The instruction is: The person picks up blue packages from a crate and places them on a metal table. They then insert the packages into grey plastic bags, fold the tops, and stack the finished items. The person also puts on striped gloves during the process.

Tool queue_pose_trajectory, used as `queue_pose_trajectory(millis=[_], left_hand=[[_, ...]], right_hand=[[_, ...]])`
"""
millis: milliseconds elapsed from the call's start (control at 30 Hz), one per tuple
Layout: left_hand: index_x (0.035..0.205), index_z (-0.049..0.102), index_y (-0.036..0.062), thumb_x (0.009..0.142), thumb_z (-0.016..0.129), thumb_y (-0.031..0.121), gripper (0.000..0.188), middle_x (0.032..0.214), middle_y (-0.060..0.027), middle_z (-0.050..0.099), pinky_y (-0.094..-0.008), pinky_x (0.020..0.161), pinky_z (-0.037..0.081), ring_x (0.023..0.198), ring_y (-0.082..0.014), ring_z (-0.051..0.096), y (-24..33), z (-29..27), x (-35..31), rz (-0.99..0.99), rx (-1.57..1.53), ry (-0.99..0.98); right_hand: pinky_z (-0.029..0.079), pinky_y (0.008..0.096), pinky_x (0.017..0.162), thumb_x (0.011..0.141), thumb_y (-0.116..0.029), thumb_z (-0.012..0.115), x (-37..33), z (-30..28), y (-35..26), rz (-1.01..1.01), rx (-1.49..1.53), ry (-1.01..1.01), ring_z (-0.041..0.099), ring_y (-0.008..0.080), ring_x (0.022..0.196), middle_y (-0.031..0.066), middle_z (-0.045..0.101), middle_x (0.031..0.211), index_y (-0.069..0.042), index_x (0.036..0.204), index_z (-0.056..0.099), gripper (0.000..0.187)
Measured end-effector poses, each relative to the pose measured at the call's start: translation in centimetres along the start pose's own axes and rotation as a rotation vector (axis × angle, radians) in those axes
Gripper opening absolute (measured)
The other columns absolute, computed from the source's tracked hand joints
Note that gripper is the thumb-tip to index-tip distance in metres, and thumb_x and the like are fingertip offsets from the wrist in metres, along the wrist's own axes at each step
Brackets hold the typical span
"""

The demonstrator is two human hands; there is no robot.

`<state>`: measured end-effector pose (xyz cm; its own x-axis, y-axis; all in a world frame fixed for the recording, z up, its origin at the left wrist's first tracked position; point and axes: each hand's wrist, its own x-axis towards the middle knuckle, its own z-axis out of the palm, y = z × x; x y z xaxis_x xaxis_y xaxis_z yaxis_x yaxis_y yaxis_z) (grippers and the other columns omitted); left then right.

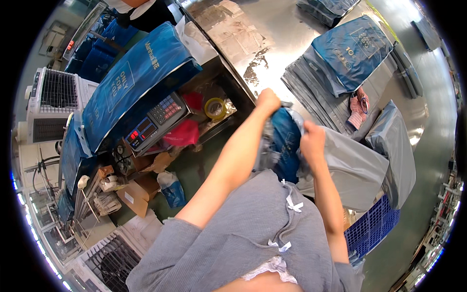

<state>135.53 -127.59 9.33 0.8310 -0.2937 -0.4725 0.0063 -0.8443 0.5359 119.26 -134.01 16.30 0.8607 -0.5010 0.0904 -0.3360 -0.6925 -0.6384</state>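
A blue-and-grey plastic bag is stretched upright between my hands, close in front of my body at the edge of the metal table. My left hand is closed on its far left edge. On the other side, my right hand is closed in a fist on its right edge. What lies inside the bag cannot be made out. Beside my right hand a large plain grey bag hangs over the table edge. Farther off, a stack of flat grey bags lies on the metal table.
A blue printed bag lies on the stack, near a pink striped cloth. To the left stand a digital scale, a yellow tape roll and a big blue bag. A blue plastic basket is low right.
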Motion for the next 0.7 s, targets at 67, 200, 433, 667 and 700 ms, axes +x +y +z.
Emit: queue_pose_trajectory(millis=[67,200,433,667,700], left_hand=[[0.088,0.066,0.0006,0.072,0.062,0.021,0.025,0.093,-0.0206,0.063,-0.0383,0.076,0.049,0.088,-0.0327,0.062,-6.2,0.9,2.3,-0.198,-0.110,0.077],[0.082,0.067,0.0034,0.071,0.056,0.013,0.018,0.092,-0.0218,0.061,-0.0410,0.080,0.046,0.091,-0.0353,0.059,-12.7,7.3,3.9,-0.100,-0.082,0.033],[0.125,0.033,-0.0004,0.065,0.065,0.022,0.072,0.112,-0.0180,0.050,-0.0324,0.079,0.044,0.099,-0.0257,0.052,-7.8,1.2,-7.0,-0.323,-0.812,-0.463],[0.128,0.031,-0.0035,0.065,0.062,0.018,0.073,0.120,-0.0192,0.048,-0.0308,0.092,0.037,0.109,-0.0271,0.048,-10.0,1.1,-11.0,-0.306,-0.818,-0.548],[0.129,0.030,-0.0037,0.066,0.061,0.019,0.073,0.120,-0.0198,0.048,-0.0309,0.092,0.037,0.109,-0.0271,0.048,-8.7,-0.8,-11.8,-0.437,-0.868,-0.582]], right_hand=[[0.036,0.0427,0.051,0.059,0.004,0.040,-2.9,-3.0,-0.2,0.008,0.104,-0.058,0.047,0.0423,0.062,0.0237,0.045,0.063,0.000,0.063,0.043,0.006],[0.034,0.0367,0.050,0.056,0.009,0.035,-4.2,-4.7,2.0,0.115,0.219,-0.063,0.038,0.0354,0.053,0.0230,0.035,0.061,0.002,0.065,0.041,0.012],[0.038,0.0312,0.057,0.066,0.007,0.041,2.2,-5.4,7.0,0.168,0.056,-0.140,0.044,0.0204,0.056,0.0170,0.042,0.061,0.002,0.072,0.047,0.010],[0.038,0.0400,0.083,0.075,-0.025,0.056,6.0,0.8,2.8,-0.241,-0.237,-0.433,0.050,0.0304,0.096,0.0146,0.055,0.101,-0.003,0.108,0.054,0.039],[0.039,0.0401,0.082,0.075,-0.025,0.056,6.1,1.4,2.8,-0.266,-0.293,-0.413,0.051,0.0301,0.094,0.0142,0.055,0.099,-0.003,0.106,0.055,0.038]])
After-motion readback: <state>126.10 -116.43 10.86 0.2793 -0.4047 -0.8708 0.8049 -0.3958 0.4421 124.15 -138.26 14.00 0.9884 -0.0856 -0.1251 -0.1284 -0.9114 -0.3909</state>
